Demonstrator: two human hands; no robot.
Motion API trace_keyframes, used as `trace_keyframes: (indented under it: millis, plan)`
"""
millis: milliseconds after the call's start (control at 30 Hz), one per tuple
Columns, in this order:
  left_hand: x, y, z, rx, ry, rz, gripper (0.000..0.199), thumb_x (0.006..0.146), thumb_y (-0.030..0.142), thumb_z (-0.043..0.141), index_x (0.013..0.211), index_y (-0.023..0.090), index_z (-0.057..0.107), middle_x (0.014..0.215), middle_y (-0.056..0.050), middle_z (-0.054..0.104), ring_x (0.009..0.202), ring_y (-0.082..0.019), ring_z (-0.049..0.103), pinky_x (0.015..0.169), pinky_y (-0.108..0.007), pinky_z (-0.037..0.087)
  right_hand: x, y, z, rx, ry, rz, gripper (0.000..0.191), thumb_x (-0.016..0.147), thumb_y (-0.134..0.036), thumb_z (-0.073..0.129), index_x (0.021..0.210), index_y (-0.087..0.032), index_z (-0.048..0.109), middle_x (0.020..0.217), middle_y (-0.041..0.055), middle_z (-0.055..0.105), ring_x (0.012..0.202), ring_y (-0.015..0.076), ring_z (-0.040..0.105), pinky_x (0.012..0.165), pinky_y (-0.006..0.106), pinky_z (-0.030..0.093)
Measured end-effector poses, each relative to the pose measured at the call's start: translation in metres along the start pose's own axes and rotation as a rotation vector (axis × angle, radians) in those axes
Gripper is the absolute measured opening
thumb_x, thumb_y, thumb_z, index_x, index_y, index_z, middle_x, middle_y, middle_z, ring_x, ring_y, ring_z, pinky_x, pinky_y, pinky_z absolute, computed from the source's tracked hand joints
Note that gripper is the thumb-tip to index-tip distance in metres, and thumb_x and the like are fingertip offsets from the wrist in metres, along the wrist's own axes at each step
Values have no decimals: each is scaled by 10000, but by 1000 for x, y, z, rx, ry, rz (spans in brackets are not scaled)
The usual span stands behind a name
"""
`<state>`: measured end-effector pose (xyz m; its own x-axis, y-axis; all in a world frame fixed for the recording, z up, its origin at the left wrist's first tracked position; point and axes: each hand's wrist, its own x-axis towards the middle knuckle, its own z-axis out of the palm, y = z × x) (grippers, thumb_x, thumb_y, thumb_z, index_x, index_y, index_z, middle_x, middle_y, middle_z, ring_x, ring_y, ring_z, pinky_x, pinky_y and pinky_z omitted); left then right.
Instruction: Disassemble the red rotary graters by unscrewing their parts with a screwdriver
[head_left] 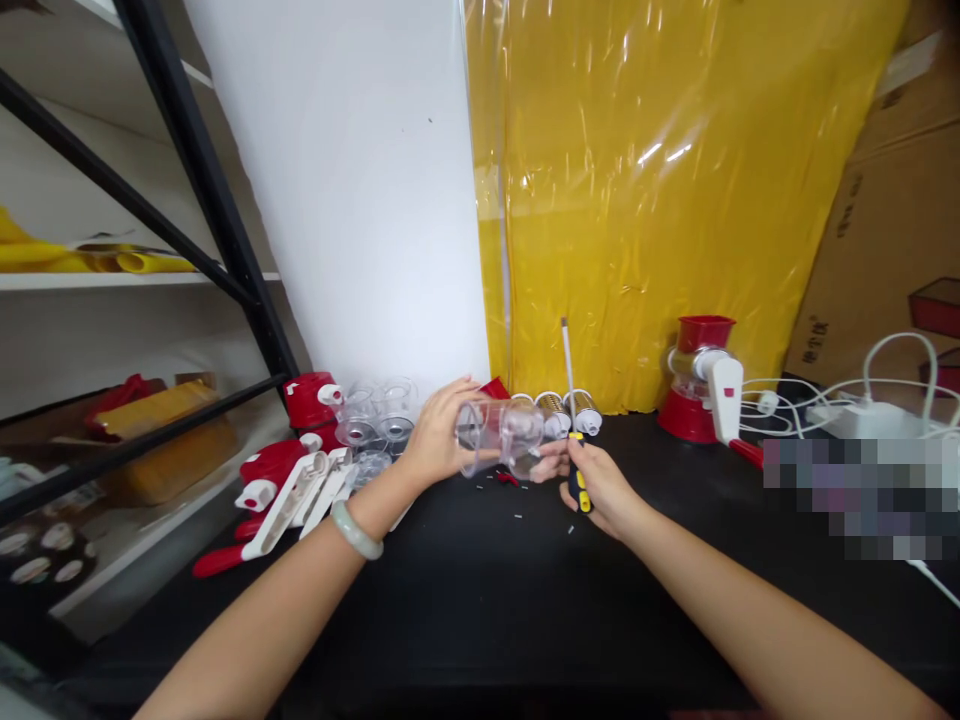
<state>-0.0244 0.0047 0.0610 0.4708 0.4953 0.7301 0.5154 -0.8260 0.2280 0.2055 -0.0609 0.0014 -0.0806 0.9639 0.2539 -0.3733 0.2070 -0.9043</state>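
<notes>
My left hand grips a clear plastic grater housing from its left side, tilted on its side above the table. In my right hand is a screwdriver with a yellow and black handle, its shaft pointing up and away from the housing. Some right fingers reach toward the housing's right end; whether they touch it I cannot tell. Behind my hands lie metal grater drums. Below the housing, a small red part and several screws rest on the black table.
An assembled red-and-white rotary grater stands at the right, near a white power strip and cables. At the left are red grater bodies, white crank handles and clear plastic parts. A black-framed shelf borders the left.
</notes>
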Motion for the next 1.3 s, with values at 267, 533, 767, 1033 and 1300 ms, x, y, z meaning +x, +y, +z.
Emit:
trace_keyframes:
  millis: [267, 533, 767, 1033, 1300]
  plan:
    - [-26, -31, 14, -991, -230, -721, 616, 674, 641, 681, 1033, 145, 613, 1048, -154, 683, 939, -247, 660, 853, -371, 486, 32, -16, 2, -224, 192, -253, 445, 669, -370, 785, 1073, -200, 706, 1063, 104, 708, 660, 165, 658, 345, 188, 406]
    - [-22, -35, 16, -1037, -421, -749, 675, 769, 680, 550, 1166, 141, 638, 1117, -163, 674, 990, -255, 653, 899, -394, 469, 67, -18, 27, -193, -47, -153, 391, 611, -363, 801, 944, -178, 713, 1135, 107, 683, 760, 184, 669, 341, 163, 401]
    - [-27, -41, -6, -329, -195, -660, 609, 810, 662, 486, 1105, 157, 659, 1129, -116, 694, 1085, -268, 625, 981, -394, 447, 103, -14, 48, -275, 102, -131, 388, 560, -452, 796, 741, -173, 595, 738, -4, 650, 478, 84, 503, 363, 199, 383]
    - [-65, -46, -42, 388, -338, -650, 579, 780, 576, 555, 1132, 122, 625, 1138, -193, 669, 1049, -334, 630, 893, -396, 461, 166, -12, 92, -513, 164, -279, 403, 528, -492, 789, 650, -191, 551, 534, -58, 521, 504, 120, 498, 509, 245, 399]
    - [-78, -42, -33, 503, -487, -688, 498, 733, 422, 627, 1161, 170, 605, 964, -162, 717, 879, -312, 677, 681, -327, 437, 178, 36, 116, -811, 190, -341, 338, 587, -492, 773, 672, -184, 663, 839, 44, 652, 798, 197, 604, 709, 286, 454]
